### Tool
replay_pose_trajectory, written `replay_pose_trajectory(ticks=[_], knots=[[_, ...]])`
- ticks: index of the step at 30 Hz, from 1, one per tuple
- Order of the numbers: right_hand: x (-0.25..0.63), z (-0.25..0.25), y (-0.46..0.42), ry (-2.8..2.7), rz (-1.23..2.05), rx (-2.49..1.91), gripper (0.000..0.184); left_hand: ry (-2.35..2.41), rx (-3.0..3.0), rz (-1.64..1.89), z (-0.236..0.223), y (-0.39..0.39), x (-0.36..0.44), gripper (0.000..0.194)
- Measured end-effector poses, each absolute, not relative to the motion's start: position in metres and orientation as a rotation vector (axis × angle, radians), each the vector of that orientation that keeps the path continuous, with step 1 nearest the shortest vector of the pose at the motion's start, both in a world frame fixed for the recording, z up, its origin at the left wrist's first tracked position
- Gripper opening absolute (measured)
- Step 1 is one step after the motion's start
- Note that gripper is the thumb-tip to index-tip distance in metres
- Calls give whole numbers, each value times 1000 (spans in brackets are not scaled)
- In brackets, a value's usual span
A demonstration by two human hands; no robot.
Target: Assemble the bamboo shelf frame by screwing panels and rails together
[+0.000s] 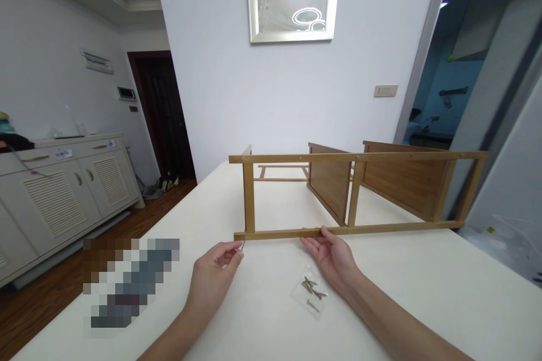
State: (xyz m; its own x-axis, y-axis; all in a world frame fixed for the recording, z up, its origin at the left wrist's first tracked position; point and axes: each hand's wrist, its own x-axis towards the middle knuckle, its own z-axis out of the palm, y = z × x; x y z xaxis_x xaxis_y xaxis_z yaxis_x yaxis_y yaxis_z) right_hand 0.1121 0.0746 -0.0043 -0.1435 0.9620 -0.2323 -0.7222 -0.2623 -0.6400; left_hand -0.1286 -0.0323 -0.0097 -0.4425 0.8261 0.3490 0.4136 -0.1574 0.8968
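Note:
A wooden shelf unit (292, 233) lies on its side on the white table, with its lower rail towards me. My left hand (215, 271) pinches a thin metal rod (243, 244) that looks like a hex key, its tip at the left end of that rail. Fingers of my right hand (334, 256) curl under and against the same rail, right of its middle. Just below this hand is a clear plastic bag (300, 293) with several screws (311, 286) on or in it; which of the two I cannot tell.
Behind the unit lies another wooden ladder-like frame (282, 180). A blurred-out dark object (144, 276) rests at the table's left edge. The white tabletop (178, 225) reaches the wall, where a framed picture (292, 36) hangs. A white cabinet (63, 192) stands far left.

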Motion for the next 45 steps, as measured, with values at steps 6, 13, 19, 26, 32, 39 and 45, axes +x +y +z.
replay_pose_trajectory(ticks=[6, 13, 19, 26, 32, 39, 45], knots=[[113, -4, 73, -467, 1715, -721, 22, 1686, 1154, 1611, -8, -31, -129, 31], [112, -4, 74, -463, 1711, -728, 21, 1880, 1735, 1542, -15, -35, -128, 17], [112, -5, 74, -458, 1711, -722, 19, 1925, 2544, 1385, -22, -38, -135, 18], [112, -5, 74, -447, 1713, -715, 17, 1975, 3247, 658, -11, -40, -141, 38], [112, -4, 73, -440, 1714, -713, 19, 1885, 2906, 942, -16, -35, -145, 36], [112, -4, 74, -446, 1713, -714, 20, 1781, 2279, 1251, -15, -33, -137, 25], [113, -4, 74, -447, 1720, -716, 19, 1819, 2187, 1285, -16, -29, -135, 23]])
